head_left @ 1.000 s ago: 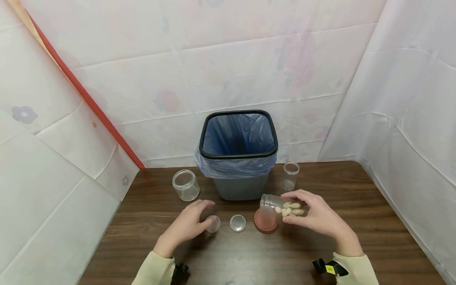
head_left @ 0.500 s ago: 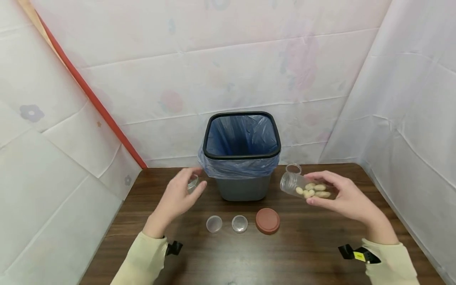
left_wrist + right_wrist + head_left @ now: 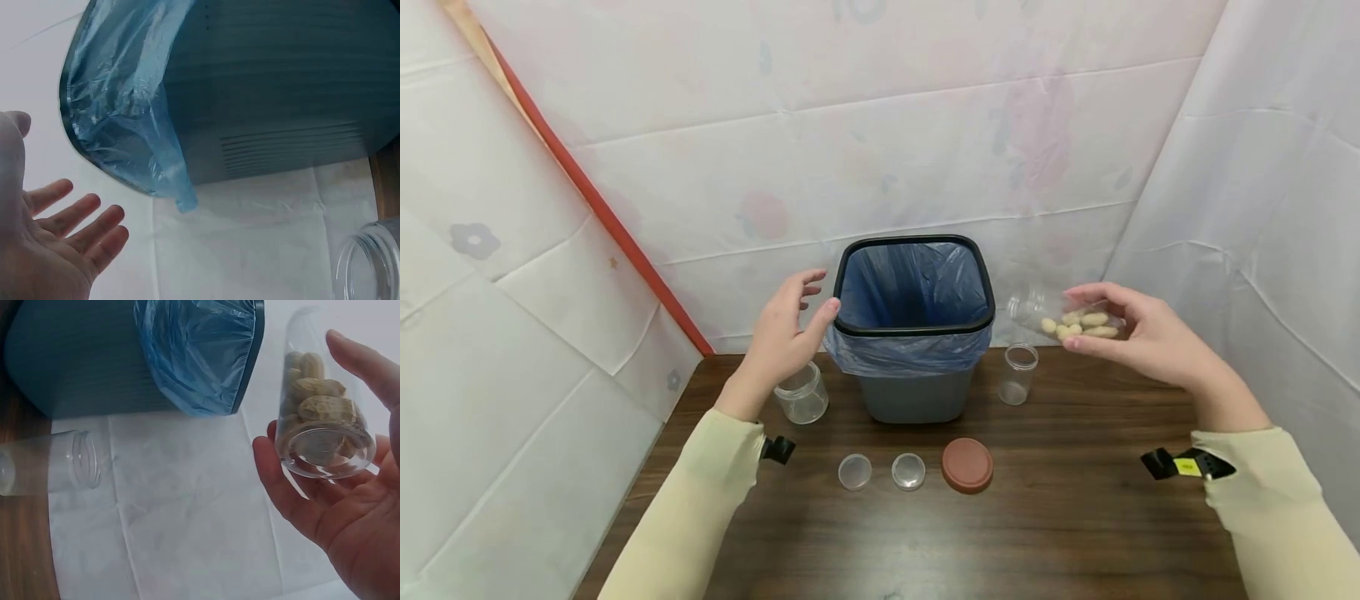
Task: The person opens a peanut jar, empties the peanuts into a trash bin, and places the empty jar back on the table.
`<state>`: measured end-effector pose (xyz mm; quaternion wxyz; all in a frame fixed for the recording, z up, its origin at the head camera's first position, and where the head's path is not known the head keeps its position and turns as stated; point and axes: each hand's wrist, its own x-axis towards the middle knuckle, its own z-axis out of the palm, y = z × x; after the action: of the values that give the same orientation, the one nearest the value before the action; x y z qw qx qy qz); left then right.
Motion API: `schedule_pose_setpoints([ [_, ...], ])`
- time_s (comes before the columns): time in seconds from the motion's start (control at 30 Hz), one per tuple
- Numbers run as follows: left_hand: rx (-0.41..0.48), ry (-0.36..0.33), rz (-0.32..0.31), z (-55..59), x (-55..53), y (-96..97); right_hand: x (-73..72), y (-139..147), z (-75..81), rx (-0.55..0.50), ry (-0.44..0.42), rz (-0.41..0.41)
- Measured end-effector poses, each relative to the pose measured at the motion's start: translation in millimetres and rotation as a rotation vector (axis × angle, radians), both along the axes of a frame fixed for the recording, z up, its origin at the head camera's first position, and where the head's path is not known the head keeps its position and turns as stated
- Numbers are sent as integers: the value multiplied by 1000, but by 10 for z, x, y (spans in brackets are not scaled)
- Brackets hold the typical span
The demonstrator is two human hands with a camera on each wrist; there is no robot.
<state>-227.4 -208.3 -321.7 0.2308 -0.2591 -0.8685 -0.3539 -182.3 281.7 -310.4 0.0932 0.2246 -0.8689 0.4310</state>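
My right hand point(image 3: 1138, 333) grips a clear plastic jar point(image 3: 1037, 304) by its base end. The jar lies tilted on its side, its mouth toward the bin, with several peanuts point(image 3: 1078, 323) in it; the right wrist view shows the peanuts point(image 3: 322, 403) in their shells. My left hand point(image 3: 786, 333) is raised at the left side of the bin point(image 3: 913, 396), fingers apart and loosely bent, holding nothing. A blue plastic bag point(image 3: 902, 354) lines the bin and folds over its black rim. In the left wrist view the left hand point(image 3: 56, 244) is near the bag but apart from it.
A wide clear jar point(image 3: 803, 398) stands left of the bin, partly behind the left forearm. Right of the bin stands a slim clear jar point(image 3: 1015, 383). In front lie two clear lids point(image 3: 854, 472) and a reddish-brown lid point(image 3: 967, 465) on the wooden table point(image 3: 880, 542).
My right hand has lifted the jar of peanuts up and to the right, off the spot above the reddish-brown lid. The left hand has risen from beside the clear lids to the bin's rim.
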Motion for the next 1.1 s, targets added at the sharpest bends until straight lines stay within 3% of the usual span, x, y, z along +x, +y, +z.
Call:
schedule_pose_setpoints([
  [0.23,-133,-79,-18,82,-139,167,-216,-91,173,-29,-67,-25],
  [0.57,-165,-153,-28,73,-252,304,-441,-169,341,-20,-120,-32],
  [1.1,-24,-133,-56,-102,-299,295,-581,-361,494,47,-61,-5],
])
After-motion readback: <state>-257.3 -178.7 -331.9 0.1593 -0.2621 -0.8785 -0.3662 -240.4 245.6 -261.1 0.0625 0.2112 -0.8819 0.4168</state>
